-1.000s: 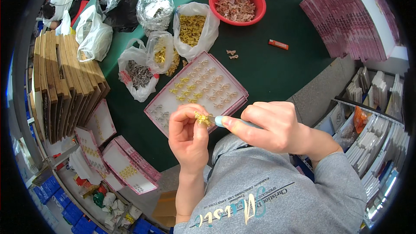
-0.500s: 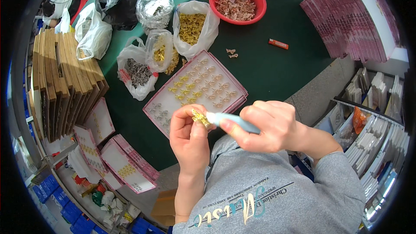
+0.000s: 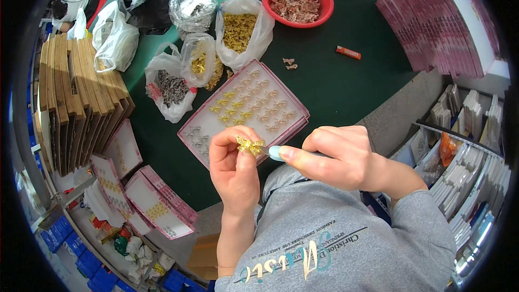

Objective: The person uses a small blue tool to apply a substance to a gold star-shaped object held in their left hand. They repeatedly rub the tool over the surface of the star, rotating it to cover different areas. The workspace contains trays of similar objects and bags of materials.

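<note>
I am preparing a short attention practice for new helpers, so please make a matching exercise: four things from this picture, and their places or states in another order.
Things:
1. gold bow-shaped piece
2. red bowl
3. small orange-red object
4. brown boards

Places or states:
A. on the green tabletop, lower right of the bowl
B. standing in a row at the picture's left
C. held in the left hand
D. containing pinkish pieces

Pairs: 1-C, 2-D, 3-A, 4-B

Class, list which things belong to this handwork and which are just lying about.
Probably part of it: gold bow in left hand; light-blue tool in right hand; pink-edged board of bows; bag of gold pieces.

Probably lying about: red lighter; black plastic bag.
</note>
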Demonstrator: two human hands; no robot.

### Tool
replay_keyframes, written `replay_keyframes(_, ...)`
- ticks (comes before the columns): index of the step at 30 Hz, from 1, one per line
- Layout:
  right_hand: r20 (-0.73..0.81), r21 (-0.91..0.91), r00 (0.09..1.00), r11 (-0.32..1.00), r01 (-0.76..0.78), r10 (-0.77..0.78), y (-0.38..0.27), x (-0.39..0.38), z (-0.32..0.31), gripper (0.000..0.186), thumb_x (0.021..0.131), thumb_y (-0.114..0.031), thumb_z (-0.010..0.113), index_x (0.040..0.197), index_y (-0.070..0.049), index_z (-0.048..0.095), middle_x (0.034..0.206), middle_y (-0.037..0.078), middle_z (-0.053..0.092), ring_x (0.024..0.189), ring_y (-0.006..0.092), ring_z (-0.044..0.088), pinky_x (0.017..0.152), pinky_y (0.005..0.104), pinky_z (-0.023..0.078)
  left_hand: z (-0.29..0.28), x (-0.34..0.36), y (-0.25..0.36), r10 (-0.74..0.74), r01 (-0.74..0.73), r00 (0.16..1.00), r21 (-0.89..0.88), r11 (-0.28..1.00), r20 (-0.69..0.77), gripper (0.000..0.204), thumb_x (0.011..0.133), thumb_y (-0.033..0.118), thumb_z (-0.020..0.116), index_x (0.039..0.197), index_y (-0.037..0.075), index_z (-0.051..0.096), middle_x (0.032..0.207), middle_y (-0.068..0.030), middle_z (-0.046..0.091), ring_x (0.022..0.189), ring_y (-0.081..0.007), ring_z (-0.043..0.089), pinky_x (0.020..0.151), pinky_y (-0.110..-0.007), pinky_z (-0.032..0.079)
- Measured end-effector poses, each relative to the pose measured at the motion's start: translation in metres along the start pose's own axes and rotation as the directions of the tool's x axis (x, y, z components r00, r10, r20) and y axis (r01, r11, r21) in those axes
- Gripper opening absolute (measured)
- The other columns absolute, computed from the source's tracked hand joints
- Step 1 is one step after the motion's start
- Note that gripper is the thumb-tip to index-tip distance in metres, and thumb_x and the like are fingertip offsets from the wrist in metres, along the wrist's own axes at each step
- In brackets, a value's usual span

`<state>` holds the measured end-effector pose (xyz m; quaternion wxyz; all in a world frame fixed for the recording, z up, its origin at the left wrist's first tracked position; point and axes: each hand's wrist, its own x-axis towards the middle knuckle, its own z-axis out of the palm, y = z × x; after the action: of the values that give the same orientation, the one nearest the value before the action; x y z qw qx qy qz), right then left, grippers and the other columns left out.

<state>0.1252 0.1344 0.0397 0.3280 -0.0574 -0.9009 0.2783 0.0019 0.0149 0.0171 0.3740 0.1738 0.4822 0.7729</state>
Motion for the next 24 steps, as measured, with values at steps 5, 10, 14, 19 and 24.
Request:
replay_keyframes(5, 0.000, 0.014, 1.000, 1.000, -0.025, 0.025, 0.0001, -0.0013, 0.0025, 0.033, 0.062, -0.010, 0.063, 0.095, -0.008, 0.064, 0.058, -0.001, 0.040, 0.045, 0.0075, 0.047, 0.035, 0.0205, 0.035, 0.0008, 0.0001, 0.0005, 0.023, -0.024, 1.000, 0.050, 0.998, 0.014, 0.015, 0.080, -0.007, 0.045, 0.092, 0.002, 0.045, 0.088, -0.0092, 0.049, 0.080, -0.0129, 0.048, 0.072, -0.025, 0.041)
replay_keyframes(10, 0.015, 0.025, 0.999, 0.999, -0.034, 0.034, 0.0012, -0.0031, 0.0024, 0.033, 0.062, -0.009, 0.063, 0.095, -0.008, 0.064, 0.058, -0.001, 0.040, 0.046, 0.0077, 0.047, 0.035, 0.0207, 0.035, 0.0003, 0.0006, 0.0006, 0.039, -0.040, 0.999, 0.064, 0.997, 0.025, 0.015, 0.080, -0.008, 0.044, 0.092, 0.001, 0.045, 0.088, -0.0092, 0.049, 0.079, -0.0128, 0.048, 0.072, -0.025, 0.042)
replay_keyframes(14, 0.008, 0.031, 0.999, 0.999, -0.045, 0.045, 0.0006, -0.0033, 0.0028, 0.032, 0.063, -0.009, 0.063, 0.095, -0.007, 0.064, 0.058, -0.001, 0.040, 0.046, 0.0081, 0.047, 0.036, 0.0211, 0.036, 0.0007, 0.0007, 0.0004, 0.044, -0.046, 0.999, 0.066, 0.997, 0.027, 0.014, 0.080, -0.008, 0.044, 0.091, 0.001, 0.045, 0.088, -0.0091, 0.049, 0.079, -0.0127, 0.048, 0.072, -0.025, 0.042)
replay_keyframes(19, 0.020, 0.052, 0.999, 0.997, -0.048, 0.047, 0.0011, -0.0036, 0.0024, 0.032, 0.063, -0.008, 0.063, 0.095, -0.006, 0.064, 0.058, -0.001, 0.041, 0.046, 0.0087, 0.048, 0.037, 0.0215, 0.037, 0.0005, 0.0011, 0.0003, 0.046, -0.048, 0.998, 0.061, 0.997, 0.035, 0.013, 0.081, -0.006, 0.046, 0.091, 0.001, 0.045, 0.088, -0.0089, 0.049, 0.079, -0.0125, 0.048, 0.072, -0.025, 0.042)
replay_keyframes(24, 0.008, 0.072, 0.999, 0.996, -0.053, 0.053, 0.0014, -0.0038, 0.0031, 0.032, 0.063, -0.008, 0.063, 0.096, -0.005, 0.064, 0.058, 0.000, 0.041, 0.047, 0.0090, 0.049, 0.038, 0.0215, 0.039, 0.0009, 0.0012, 0.0009, 0.047, -0.050, 0.998, 0.074, 0.996, 0.037, 0.012, 0.081, -0.004, 0.048, 0.091, 0.002, 0.045, 0.088, -0.0089, 0.049, 0.078, -0.0124, 0.048, 0.071, -0.025, 0.042)
